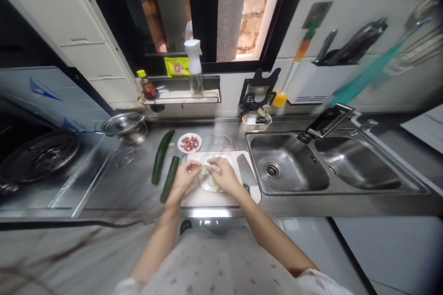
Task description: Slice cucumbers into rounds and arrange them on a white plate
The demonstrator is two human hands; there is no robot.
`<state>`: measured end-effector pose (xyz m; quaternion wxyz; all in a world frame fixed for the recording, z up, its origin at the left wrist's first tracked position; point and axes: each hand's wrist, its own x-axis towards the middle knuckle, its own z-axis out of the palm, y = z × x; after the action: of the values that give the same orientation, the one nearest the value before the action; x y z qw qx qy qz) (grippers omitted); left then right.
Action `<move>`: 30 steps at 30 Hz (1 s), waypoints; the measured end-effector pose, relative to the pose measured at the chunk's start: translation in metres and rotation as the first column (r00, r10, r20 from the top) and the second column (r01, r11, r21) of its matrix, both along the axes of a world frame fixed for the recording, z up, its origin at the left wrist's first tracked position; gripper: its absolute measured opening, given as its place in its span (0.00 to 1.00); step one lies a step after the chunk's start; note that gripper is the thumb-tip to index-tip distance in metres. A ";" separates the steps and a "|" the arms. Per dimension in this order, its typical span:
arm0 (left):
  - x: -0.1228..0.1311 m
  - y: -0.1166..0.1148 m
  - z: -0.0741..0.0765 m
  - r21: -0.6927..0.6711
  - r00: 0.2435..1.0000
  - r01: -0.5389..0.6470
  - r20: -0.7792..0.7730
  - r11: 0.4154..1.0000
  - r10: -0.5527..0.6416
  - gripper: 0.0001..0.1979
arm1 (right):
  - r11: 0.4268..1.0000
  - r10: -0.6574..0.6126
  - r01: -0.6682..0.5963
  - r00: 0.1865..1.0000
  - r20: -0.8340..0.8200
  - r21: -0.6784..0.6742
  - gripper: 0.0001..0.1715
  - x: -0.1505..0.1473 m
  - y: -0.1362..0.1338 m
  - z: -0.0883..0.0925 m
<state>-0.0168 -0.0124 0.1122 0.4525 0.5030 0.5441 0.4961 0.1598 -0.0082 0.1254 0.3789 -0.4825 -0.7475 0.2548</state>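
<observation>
My left hand (pixel 188 175) is closed in a pinch at the left side of a white plate (pixel 205 188), its fingertips at a pale green cucumber slice (pixel 203 170). From the other side, my right hand (pixel 223 175) curves over the plate with thumb and forefinger at that same slice. More cucumber slices (pixel 215 187) lie on the plate, partly hidden under my right hand. Plate and hands are over a white cutting board (pixel 194 200). A cleaver (pixel 245 170) rests on the board's right side. Left of the board lie a cut cucumber (pixel 170 179) and a longer cucumber (pixel 162 156).
Behind the board stands a small plate of red pieces (pixel 189 143). A double sink (pixel 287 161) adjoins the board on the right. At the left are a lidded steel pot (pixel 128 126) and a wok (pixel 39 152). A shelf (pixel 176 97) holds bottles above the counter.
</observation>
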 end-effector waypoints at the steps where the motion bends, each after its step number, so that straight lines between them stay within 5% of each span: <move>1: 0.001 -0.001 0.002 0.009 1.000 0.010 -0.012 1.000 -0.010 0.08 | 1.000 0.017 -0.017 1.000 -0.006 0.004 0.10 -0.001 0.000 0.001; 9: 0.009 -0.003 -0.002 -0.002 0.997 0.064 -0.047 0.998 -0.064 0.09 | 0.996 0.041 -0.050 0.993 -0.109 -0.079 0.06 -0.003 0.003 -0.001; 13: 0.015 -0.006 -0.006 -0.049 1.000 -0.018 0.010 0.999 0.019 0.12 | 0.986 0.009 -0.038 0.984 -0.177 -0.159 0.06 -0.002 0.005 -0.002; 16: 0.020 -0.010 -0.007 -0.180 0.996 -0.050 0.058 0.982 0.061 0.15 | 0.983 0.002 -0.040 0.979 -0.202 -0.181 0.06 -0.001 0.007 -0.003; 22: 0.025 -0.012 -0.009 -0.434 0.934 0.132 0.357 0.891 0.035 0.28 | 0.968 0.012 -0.067 0.975 -0.220 -0.244 0.08 -0.002 0.008 -0.001; 30: 0.021 -0.004 -0.015 -0.376 0.920 0.130 0.391 0.917 0.030 0.32 | 0.962 0.041 -0.087 0.983 -0.177 -0.260 0.07 0.000 0.010 -0.010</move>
<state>0.0041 -0.0169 0.0969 0.6561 0.3068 0.5188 0.4541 0.1596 0.0018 0.1158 0.3645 -0.4812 -0.6864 0.4054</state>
